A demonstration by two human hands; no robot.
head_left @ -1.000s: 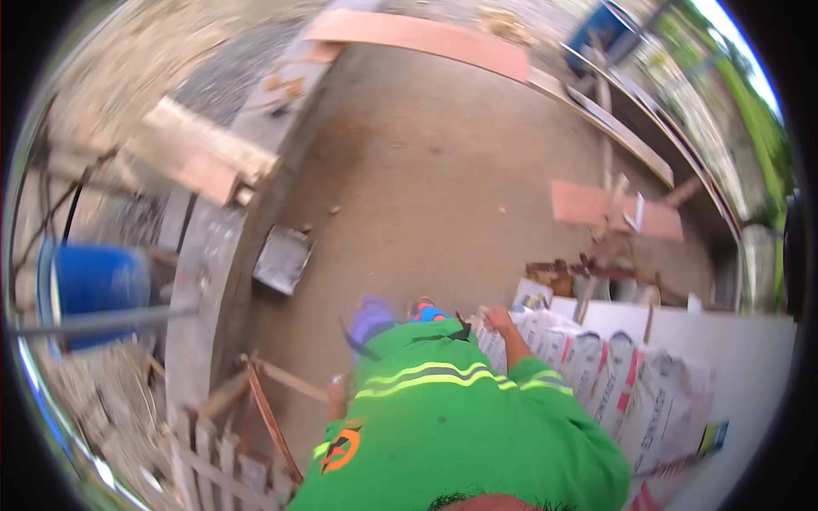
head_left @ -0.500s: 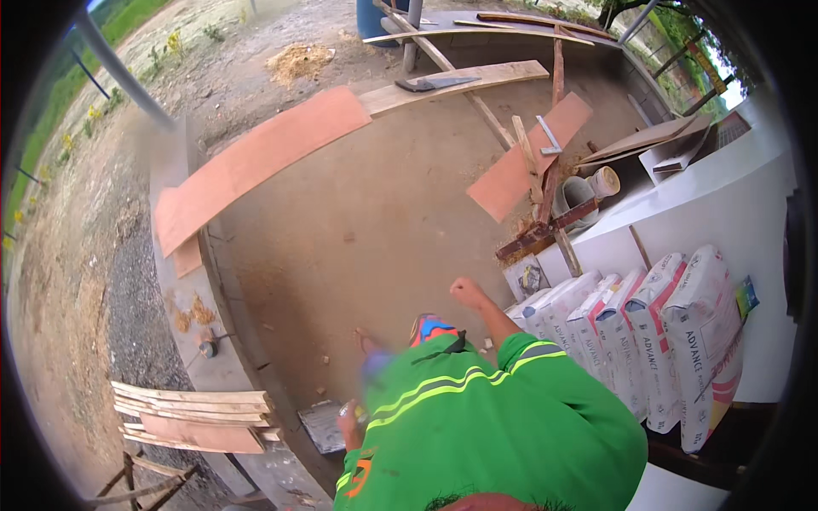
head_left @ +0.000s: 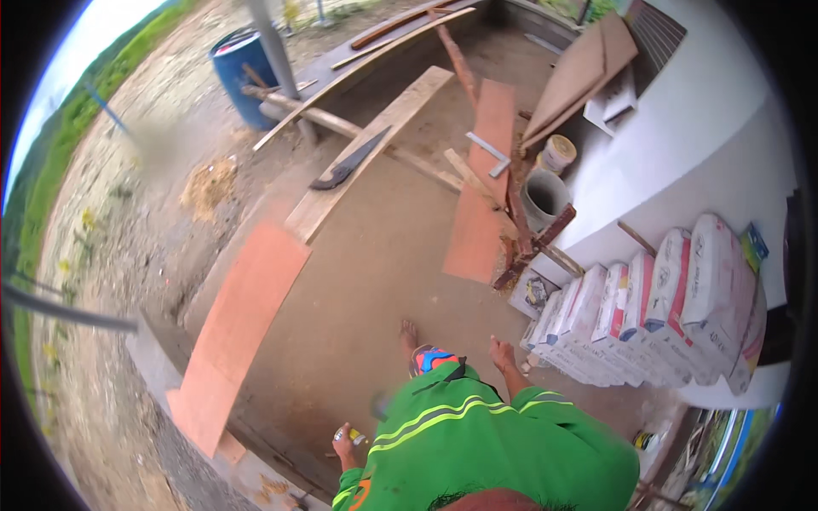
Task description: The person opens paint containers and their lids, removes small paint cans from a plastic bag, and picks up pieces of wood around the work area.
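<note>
Low at the left, my left hand (head_left: 342, 443) is closed around a small yellow-and-white object (head_left: 357, 436), whose exact kind I cannot make out. My right hand (head_left: 503, 353) hangs ahead of my green sleeve, loosely curled, with nothing visible in it. It is nearest the stacked paper sacks (head_left: 609, 311) along the white wall. Ahead on the left, a reddish plywood strip (head_left: 247, 319) lies along the low wall. Beyond it, a handsaw (head_left: 351, 163) rests on a wooden plank (head_left: 400, 123). Neither hand touches these.
A second plywood strip (head_left: 480, 192) carries a metal square (head_left: 490, 153). Beside it are a grey bucket (head_left: 545, 198), a smaller pail (head_left: 558, 153) and crossed timbers (head_left: 538, 243). A blue barrel (head_left: 247, 77) stands beyond the low wall, near a post (head_left: 274, 51).
My view has turned and moved forward, bringing the saw and plank closer. A bare foot now shows ahead of me. My right hand has swung slightly; my left still holds the yellow-and-white object.
</note>
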